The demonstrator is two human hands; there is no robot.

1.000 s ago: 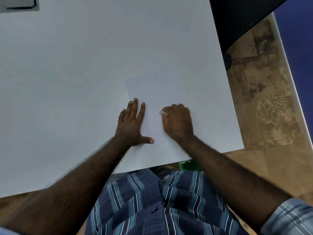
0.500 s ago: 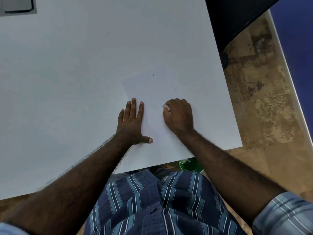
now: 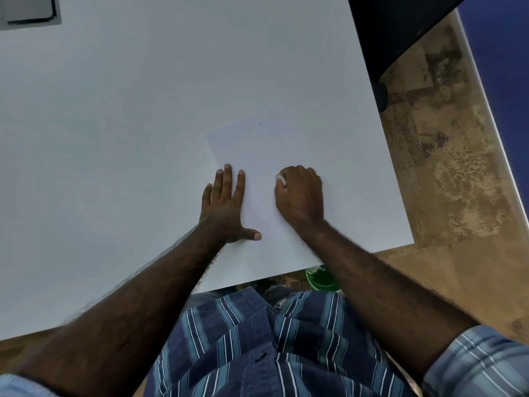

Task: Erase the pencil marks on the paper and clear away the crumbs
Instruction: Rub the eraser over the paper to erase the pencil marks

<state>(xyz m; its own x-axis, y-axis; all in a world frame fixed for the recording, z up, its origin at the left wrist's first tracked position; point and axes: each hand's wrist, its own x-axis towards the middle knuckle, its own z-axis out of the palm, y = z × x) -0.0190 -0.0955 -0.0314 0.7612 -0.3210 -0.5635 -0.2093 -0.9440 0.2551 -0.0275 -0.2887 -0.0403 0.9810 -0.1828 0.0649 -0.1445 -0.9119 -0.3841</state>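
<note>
Mid-erase, by the look of it. R hand [image 3: 300, 196] curled into a tight grip, pinching a small white eraser [image 3: 281, 179] at the fingertips, eraser end down on the paper [image 3: 257, 156]. L hand [image 3: 224, 204] flat w/ fingers spread, thumb out toward the R grip, pressing the sheet's left edge to the worktop [image 3: 114, 138].

Paper under both hands, near the worktop's near-right corner, far edge running up beyond the grip. Pencil marks too faint to make out; two tiny dark specks [image 3: 260, 124] on the sheet beyond the eraser, maybe crumbs or leftover marks, can't tell.

Handling, as a guess: sheet thin, light, floppy, prob. slides easily on the smooth top and creases if rubbed toward an unpinned edge. Best held flat-palmed just beside the eraser, strokes going away from the holding hand. Eraser small, soft, a bit grippy; pinch low near the working end. Crumbs near weightless; light sweep w/ flat fingers off the edge.
</note>
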